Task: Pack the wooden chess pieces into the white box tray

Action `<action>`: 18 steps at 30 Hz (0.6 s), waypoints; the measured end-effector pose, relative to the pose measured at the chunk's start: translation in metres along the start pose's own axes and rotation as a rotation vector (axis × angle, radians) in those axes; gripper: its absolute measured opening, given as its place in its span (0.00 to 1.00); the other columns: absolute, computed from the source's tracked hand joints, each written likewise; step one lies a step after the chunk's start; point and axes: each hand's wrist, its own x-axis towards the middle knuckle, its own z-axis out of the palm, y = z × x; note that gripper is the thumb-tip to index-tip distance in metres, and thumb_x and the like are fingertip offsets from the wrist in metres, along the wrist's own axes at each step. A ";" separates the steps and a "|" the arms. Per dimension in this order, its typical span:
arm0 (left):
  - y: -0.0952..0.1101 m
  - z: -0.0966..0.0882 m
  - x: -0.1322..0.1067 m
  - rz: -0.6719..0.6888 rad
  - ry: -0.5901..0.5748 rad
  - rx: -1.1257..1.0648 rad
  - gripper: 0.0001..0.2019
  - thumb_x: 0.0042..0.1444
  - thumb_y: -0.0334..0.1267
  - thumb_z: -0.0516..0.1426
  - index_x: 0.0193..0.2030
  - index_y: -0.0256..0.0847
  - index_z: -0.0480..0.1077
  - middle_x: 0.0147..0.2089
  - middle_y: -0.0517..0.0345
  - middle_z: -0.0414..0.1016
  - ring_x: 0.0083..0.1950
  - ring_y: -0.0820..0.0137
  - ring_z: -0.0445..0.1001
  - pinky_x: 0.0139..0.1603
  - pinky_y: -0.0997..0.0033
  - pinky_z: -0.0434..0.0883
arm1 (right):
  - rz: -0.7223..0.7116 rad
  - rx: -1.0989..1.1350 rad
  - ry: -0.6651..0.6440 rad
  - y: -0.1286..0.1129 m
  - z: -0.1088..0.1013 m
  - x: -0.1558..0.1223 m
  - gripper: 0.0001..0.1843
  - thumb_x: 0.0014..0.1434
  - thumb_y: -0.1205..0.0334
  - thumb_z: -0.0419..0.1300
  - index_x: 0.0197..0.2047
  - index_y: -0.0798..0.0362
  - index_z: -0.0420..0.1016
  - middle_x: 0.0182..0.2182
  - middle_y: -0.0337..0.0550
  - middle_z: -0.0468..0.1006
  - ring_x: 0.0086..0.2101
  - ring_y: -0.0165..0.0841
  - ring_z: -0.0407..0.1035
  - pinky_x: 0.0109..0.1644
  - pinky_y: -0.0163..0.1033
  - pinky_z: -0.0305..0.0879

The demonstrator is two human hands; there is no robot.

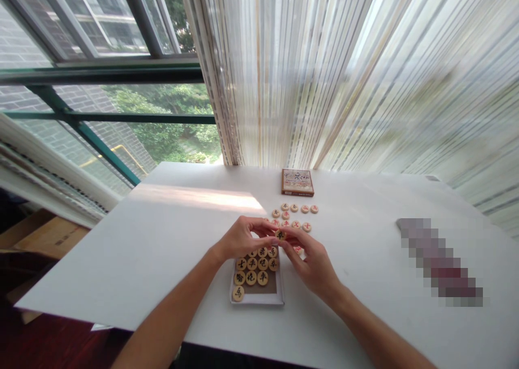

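Note:
Between the fingertips of my left hand (243, 239) and my right hand (310, 255) is a round wooden Chinese chess piece (280, 235) with a black character. Both hands pinch it above the far edge of a shallow white box tray (259, 299). Inside the tray, black-marked pieces lie in rows, among them one at the near left corner (238, 293); brown tray bottom shows at the near right. Beyond my hands, loose red-marked pieces (295, 225) and a few black-marked pieces (285, 206) lie on the table. My hands partly cover the tray's far end and some loose pieces.
A brown printed box lid (298, 182) lies at the back of the white table (174, 239). On the right is a blurred-out, pixelated long object (441, 266). Striped curtains (275, 72) and a window (121, 82) stand behind the table. A cardboard box (48, 239) sits at the left.

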 end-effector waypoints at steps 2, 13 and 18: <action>0.001 0.000 0.000 -0.002 -0.003 -0.002 0.16 0.56 0.40 0.69 0.48 0.33 0.80 0.35 0.50 0.85 0.34 0.65 0.84 0.37 0.70 0.81 | 0.002 0.006 0.001 0.000 0.000 0.001 0.15 0.68 0.62 0.61 0.57 0.45 0.75 0.44 0.43 0.82 0.40 0.35 0.79 0.47 0.41 0.77; 0.003 -0.002 0.001 0.014 0.009 0.060 0.14 0.59 0.43 0.66 0.43 0.33 0.80 0.35 0.49 0.85 0.33 0.65 0.84 0.36 0.71 0.80 | 0.139 0.322 -0.049 0.000 0.000 0.001 0.09 0.67 0.60 0.63 0.50 0.47 0.75 0.43 0.42 0.80 0.44 0.35 0.78 0.51 0.41 0.76; 0.005 -0.009 0.000 0.018 0.003 0.187 0.14 0.61 0.45 0.64 0.43 0.34 0.80 0.35 0.51 0.84 0.31 0.68 0.82 0.34 0.72 0.78 | 0.167 0.260 -0.073 -0.007 -0.001 0.001 0.06 0.64 0.59 0.65 0.42 0.49 0.74 0.39 0.41 0.78 0.39 0.33 0.76 0.45 0.38 0.75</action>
